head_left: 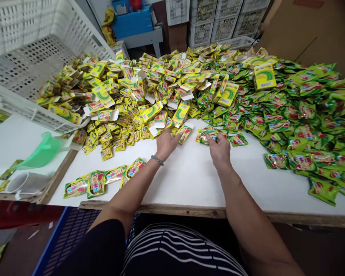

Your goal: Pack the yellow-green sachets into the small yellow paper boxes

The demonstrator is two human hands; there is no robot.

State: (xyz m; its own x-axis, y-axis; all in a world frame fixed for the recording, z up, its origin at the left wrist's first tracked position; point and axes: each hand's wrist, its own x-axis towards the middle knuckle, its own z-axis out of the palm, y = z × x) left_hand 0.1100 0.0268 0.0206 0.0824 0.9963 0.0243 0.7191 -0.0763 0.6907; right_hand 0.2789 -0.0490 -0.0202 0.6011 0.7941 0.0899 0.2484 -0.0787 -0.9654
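My left hand (166,145), with a bracelet at the wrist, has its fingers closed on a small yellow-and-green carton (185,133) with a white open flap. To the right, my right hand (220,150) pinches green candy packets (202,136) just above the white tabletop; how many lie under the fingers I cannot tell. Another green packet (238,140) rests beside that hand. Behind my left hand lie open yellow cartons (181,113) and small yellow sachets (132,115). Several filled-looking cartons (96,184) lie flat near my left forearm.
A large heap of green packets (304,111) covers the right side. At the left, a white plastic crate (25,103) tips toward the heap of cartons. A green scoop (43,151) and a white mug (28,183) stand on the side table. A cardboard box (313,34) rises behind.
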